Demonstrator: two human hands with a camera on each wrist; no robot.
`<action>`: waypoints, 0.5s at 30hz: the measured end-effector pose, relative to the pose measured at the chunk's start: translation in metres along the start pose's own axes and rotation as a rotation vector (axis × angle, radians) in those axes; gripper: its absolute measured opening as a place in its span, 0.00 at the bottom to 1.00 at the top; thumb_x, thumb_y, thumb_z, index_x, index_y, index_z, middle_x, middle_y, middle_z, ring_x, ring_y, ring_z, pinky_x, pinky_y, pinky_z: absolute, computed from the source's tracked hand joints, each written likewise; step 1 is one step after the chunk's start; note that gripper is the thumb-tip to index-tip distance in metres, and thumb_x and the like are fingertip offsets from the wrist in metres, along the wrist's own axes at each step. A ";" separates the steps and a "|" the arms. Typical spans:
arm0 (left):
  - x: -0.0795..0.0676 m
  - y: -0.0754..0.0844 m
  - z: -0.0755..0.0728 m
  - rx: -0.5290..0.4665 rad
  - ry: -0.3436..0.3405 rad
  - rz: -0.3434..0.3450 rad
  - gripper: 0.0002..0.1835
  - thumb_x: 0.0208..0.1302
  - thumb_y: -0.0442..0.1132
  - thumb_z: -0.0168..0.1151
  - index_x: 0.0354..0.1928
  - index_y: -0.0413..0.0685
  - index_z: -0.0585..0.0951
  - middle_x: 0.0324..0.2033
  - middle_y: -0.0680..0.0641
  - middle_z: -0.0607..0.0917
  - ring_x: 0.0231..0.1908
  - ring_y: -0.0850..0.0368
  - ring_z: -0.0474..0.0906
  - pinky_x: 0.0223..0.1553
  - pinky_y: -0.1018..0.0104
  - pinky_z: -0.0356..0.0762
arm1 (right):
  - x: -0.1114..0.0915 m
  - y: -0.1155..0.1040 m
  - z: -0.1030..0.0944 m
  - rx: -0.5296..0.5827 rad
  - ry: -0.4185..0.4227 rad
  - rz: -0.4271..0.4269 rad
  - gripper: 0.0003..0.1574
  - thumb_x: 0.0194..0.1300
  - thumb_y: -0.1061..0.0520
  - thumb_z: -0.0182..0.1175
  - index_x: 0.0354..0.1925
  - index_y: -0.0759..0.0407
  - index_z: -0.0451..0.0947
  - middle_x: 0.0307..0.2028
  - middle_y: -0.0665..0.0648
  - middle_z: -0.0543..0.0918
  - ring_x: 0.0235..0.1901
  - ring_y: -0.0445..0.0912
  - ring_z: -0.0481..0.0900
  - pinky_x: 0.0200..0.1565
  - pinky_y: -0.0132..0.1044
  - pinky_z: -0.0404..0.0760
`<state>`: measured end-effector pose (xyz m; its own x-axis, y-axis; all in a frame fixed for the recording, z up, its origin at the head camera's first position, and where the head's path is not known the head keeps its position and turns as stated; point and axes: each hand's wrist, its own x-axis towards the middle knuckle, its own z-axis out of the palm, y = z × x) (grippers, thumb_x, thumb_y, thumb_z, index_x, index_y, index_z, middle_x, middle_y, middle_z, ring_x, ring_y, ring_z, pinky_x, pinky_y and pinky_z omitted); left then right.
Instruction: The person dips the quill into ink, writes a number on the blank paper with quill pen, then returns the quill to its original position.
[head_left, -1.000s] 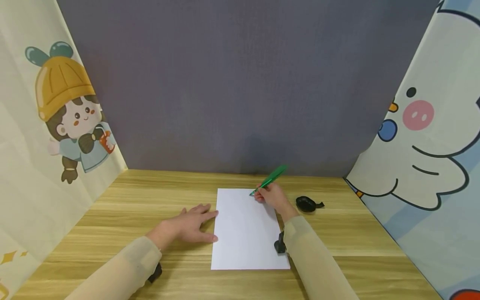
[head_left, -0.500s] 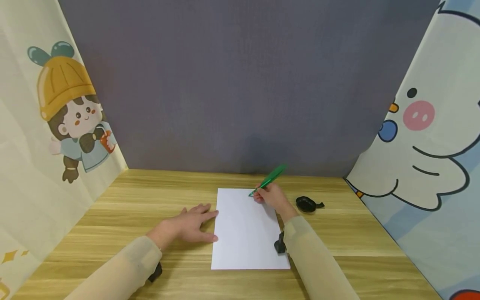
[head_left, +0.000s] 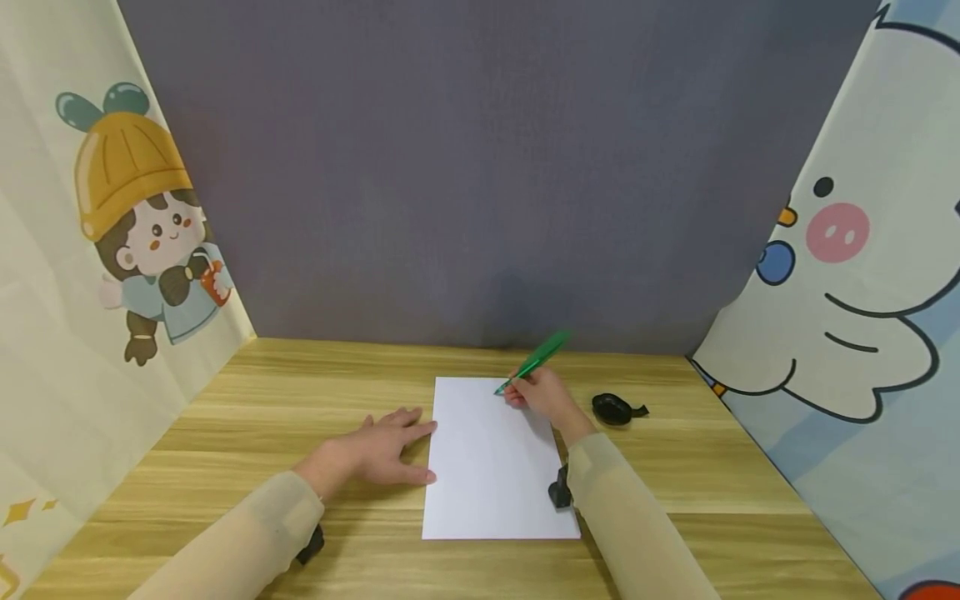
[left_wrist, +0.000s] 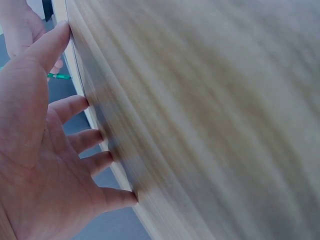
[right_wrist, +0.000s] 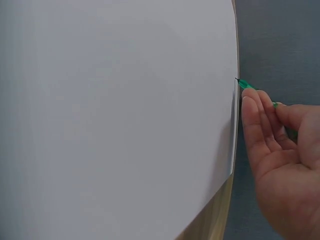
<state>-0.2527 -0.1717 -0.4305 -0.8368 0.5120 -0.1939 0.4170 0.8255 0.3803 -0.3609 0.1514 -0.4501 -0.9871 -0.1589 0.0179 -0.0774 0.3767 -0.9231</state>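
Observation:
A white sheet of paper (head_left: 487,467) lies on the wooden table in the head view. My right hand (head_left: 542,393) pinches a green pen (head_left: 544,350), its tip right at the upper part of the sheet and its back end slanting up to the right. In the right wrist view the green tip (right_wrist: 243,84) shows beyond the fingertips, at the paper's surface. My left hand (head_left: 386,450) rests with spread fingers on the table, thumb and index fingertips at the sheet's left edge. The left wrist view shows those fingers (left_wrist: 75,107) touching the tabletop.
A small black object (head_left: 612,408) with a short tail lies right of the sheet. A grey panel (head_left: 480,183) stands at the table's back edge. Printed cloths hang at the left (head_left: 45,317) and right (head_left: 862,350). Both wrists carry small black devices.
The right hand and the pen tip have shifted slightly left and a little toward me over the sheet's upper part. The left hand and the paper have stayed in place.

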 end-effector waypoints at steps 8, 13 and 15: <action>0.000 0.000 0.000 -0.002 0.001 -0.002 0.51 0.71 0.72 0.66 0.87 0.58 0.63 0.88 0.39 0.55 0.87 0.32 0.48 0.80 0.18 0.44 | 0.000 0.000 0.001 0.012 -0.005 -0.016 0.14 0.85 0.65 0.54 0.57 0.74 0.81 0.44 0.69 0.92 0.41 0.49 0.93 0.43 0.38 0.93; -0.001 0.001 -0.001 0.001 -0.001 0.001 0.51 0.71 0.72 0.66 0.87 0.58 0.63 0.88 0.38 0.55 0.87 0.32 0.48 0.80 0.18 0.44 | 0.000 0.000 0.001 0.009 -0.010 -0.006 0.14 0.85 0.64 0.55 0.57 0.72 0.82 0.44 0.68 0.92 0.41 0.48 0.93 0.44 0.38 0.93; -0.001 0.002 -0.001 0.002 -0.002 0.003 0.51 0.71 0.72 0.65 0.87 0.57 0.63 0.88 0.38 0.55 0.87 0.32 0.48 0.80 0.17 0.44 | -0.001 0.000 0.001 0.000 -0.012 -0.008 0.14 0.85 0.64 0.55 0.57 0.71 0.83 0.44 0.67 0.92 0.40 0.47 0.93 0.45 0.38 0.93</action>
<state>-0.2518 -0.1709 -0.4285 -0.8347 0.5151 -0.1950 0.4201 0.8244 0.3793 -0.3600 0.1504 -0.4510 -0.9847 -0.1732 0.0208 -0.0855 0.3751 -0.9230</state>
